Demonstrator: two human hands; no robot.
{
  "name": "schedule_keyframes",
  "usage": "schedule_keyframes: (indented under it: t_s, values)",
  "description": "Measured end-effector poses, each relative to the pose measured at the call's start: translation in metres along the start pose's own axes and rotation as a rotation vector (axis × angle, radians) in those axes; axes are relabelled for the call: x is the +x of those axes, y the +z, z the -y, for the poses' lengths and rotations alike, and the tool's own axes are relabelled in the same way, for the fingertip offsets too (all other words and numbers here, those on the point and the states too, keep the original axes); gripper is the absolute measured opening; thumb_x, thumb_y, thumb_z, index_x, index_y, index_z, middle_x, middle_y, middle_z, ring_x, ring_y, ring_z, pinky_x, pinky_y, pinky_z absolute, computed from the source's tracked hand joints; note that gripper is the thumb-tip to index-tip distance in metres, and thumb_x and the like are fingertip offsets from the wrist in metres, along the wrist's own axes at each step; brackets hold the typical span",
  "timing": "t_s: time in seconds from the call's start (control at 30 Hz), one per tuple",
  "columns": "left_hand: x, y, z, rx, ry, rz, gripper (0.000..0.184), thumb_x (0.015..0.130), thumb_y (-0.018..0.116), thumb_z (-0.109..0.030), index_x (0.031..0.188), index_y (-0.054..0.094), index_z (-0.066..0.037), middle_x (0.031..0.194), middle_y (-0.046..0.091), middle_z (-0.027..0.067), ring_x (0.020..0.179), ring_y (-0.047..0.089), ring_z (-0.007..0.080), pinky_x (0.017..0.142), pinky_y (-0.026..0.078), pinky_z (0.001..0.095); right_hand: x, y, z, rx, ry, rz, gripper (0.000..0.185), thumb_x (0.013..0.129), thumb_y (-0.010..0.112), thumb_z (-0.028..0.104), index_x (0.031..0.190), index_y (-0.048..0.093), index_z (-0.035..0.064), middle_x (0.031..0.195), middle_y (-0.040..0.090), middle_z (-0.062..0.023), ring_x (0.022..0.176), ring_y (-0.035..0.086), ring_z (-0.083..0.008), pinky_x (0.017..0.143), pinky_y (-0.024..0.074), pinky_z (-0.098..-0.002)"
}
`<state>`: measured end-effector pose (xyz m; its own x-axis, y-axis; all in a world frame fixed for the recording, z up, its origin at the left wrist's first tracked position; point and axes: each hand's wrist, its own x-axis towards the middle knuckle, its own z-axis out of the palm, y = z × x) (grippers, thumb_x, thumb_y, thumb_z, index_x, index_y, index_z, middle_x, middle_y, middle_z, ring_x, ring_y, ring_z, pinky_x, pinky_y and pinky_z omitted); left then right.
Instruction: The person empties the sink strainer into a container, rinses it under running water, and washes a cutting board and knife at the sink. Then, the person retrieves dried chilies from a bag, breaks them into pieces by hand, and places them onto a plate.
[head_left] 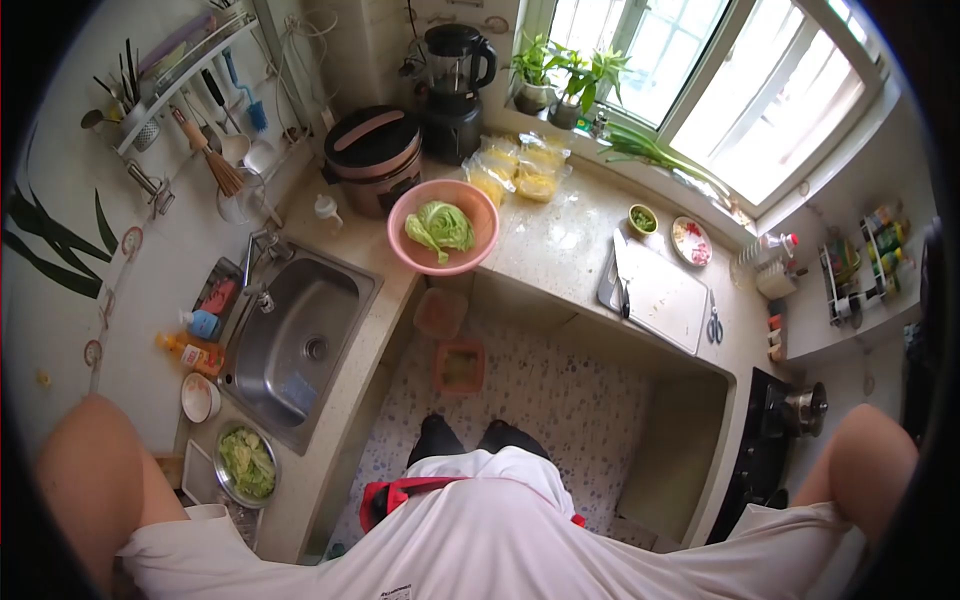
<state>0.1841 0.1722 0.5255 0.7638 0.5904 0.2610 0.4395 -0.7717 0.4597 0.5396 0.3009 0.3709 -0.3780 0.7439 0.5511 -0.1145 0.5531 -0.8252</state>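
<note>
Neither of my hands is in view; only my bent arms show at the left and right edges, so what they hold is hidden. A pink basin (pixel 408 250) with a piece of green cabbage (pixel 445 226) in it stands on the counter ahead. By the sink, near my left arm, a metal bowl (pixel 272 490) holds torn green leaves (pixel 246 462). To the right, a knife (pixel 622 262) lies along the left side of a white cutting board (pixel 668 300), with scissors (pixel 714 322) beside it. Behind the board are a small bowl of chopped greens (pixel 642 219) and a plate (pixel 692 241) of red and white pieces.
A steel sink (pixel 310 345) is set into the left counter, with an orange bottle (pixel 195 354) beside it. A rice cooker (pixel 374 160), a blender (pixel 455 95) and yellow bagged food (pixel 540 180) line the back. The stove (pixel 757 430) with a pot (pixel 803 408) is at right.
</note>
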Motion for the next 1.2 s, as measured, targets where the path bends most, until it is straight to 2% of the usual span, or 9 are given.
schedule_keyframes:
  t_s: [0.17,0.27,0.37,0.4,0.47,0.57,0.7,0.93,1.2]
  values:
    - [-0.023,-0.022,-0.005,-0.153,0.100,-0.114,0.054,0.096,0.055,-0.050,0.139,0.057,-0.017,0.130,0.060,0.0136,0.113,0.056,0.0248,0.101,0.043,0.0415,0.036,-0.015,0.102,0.437,-0.411,0.013,0.049,0.099,0.054,0.048,0.133,0.058,0.0125,0.118,0.063,-0.0166,0.120,0.059,-0.0274,0.115,0.0358,-0.0479]
    - [-0.052,-0.016,0.013,-0.490,0.239,-0.448,0.053,0.096,0.056,-0.050,0.139,0.057,-0.017,0.130,0.061,0.0131,0.112,0.056,0.0242,0.100,0.043,0.0411,0.037,-0.010,0.121,0.664,-0.517,0.055,0.048,0.099,0.054,0.048,0.132,0.059,0.0130,0.117,0.064,-0.0163,0.119,0.059,-0.0268,0.115,0.0362,-0.0475]
    - [-0.079,0.067,0.082,-1.090,0.152,-1.015,0.053,0.096,0.056,-0.050,0.139,0.057,-0.018,0.129,0.061,0.0126,0.111,0.057,0.0236,0.099,0.044,0.0407,0.009,0.010,0.045,0.794,-0.178,-0.055,0.047,0.099,0.055,0.047,0.132,0.060,0.0136,0.116,0.065,-0.0160,0.118,0.060,-0.0262,0.115,0.0365,-0.0471]
    - [-0.081,0.115,0.117,-1.308,0.065,-1.234,0.078,0.096,0.044,-0.067,0.132,0.056,0.001,0.112,0.068,0.0249,0.096,0.066,0.0410,0.089,0.052,0.0560,-0.013,0.019,-0.004,0.728,0.044,-0.088,0.059,0.098,0.054,0.054,0.131,0.058,0.0050,0.118,0.066,-0.0184,0.114,0.063,-0.0300,0.108,0.0429,-0.0465]
    - [-0.097,0.217,0.168,-1.583,-0.335,-1.296,0.070,0.098,0.044,-0.060,0.138,0.055,-0.003,0.124,0.067,0.0225,0.113,0.066,0.0366,0.100,0.049,0.0494,-0.072,0.051,-0.093,0.444,0.329,-0.237,0.069,0.098,0.051,0.058,0.124,0.061,-0.0053,0.114,0.069,-0.0199,0.110,0.066,-0.0321,0.101,0.0493,-0.0452]
    - [-0.113,0.347,0.201,-1.618,-0.800,-0.965,0.061,0.102,0.038,-0.050,0.142,0.052,-0.005,0.132,0.066,0.0166,0.120,0.064,0.0301,0.103,0.048,0.0440,-0.215,0.069,-0.192,0.067,0.952,-0.465,0.030,0.101,0.061,0.016,0.127,0.063,0.0019,0.111,0.071,-0.0099,0.106,0.066,-0.0165,0.096,0.0511,-0.0316]
    - [-0.078,0.412,0.199,-1.645,-1.184,-0.534,0.061,0.104,0.037,-0.043,0.155,0.036,-0.010,0.146,0.057,0.0135,0.137,0.050,0.0232,0.116,0.031,0.0423,-0.305,0.058,-0.216,-0.410,1.186,-0.362,0.038,0.092,0.071,0.020,0.127,0.063,0.0046,0.108,0.072,-0.0122,0.095,0.071,-0.0210,0.083,0.0566,-0.0345]
    - [0.099,0.446,0.254,-1.494,-1.098,-0.170,0.057,0.105,0.049,-0.021,0.156,0.031,-0.002,0.154,0.047,0.0145,0.144,0.041,0.0225,0.119,0.030,0.0349,-0.259,-0.052,-0.273,-0.886,0.926,-0.319,0.037,0.087,0.072,0.018,0.120,0.064,0.0047,0.098,0.066,-0.0130,0.084,0.069,-0.0278,0.075,0.0562,-0.0388]
    - [0.336,0.544,0.393,-1.126,-1.254,-0.345,0.055,0.102,0.055,-0.019,0.151,0.041,0.000,0.152,0.047,0.0154,0.138,0.047,0.0240,0.114,0.036,0.0348,-0.125,-0.186,-0.441,-0.970,0.837,-0.320,0.044,0.083,0.078,0.028,0.114,0.061,0.0033,0.107,0.062,-0.0156,0.095,0.066,-0.0368,0.080,0.0552,-0.0450]
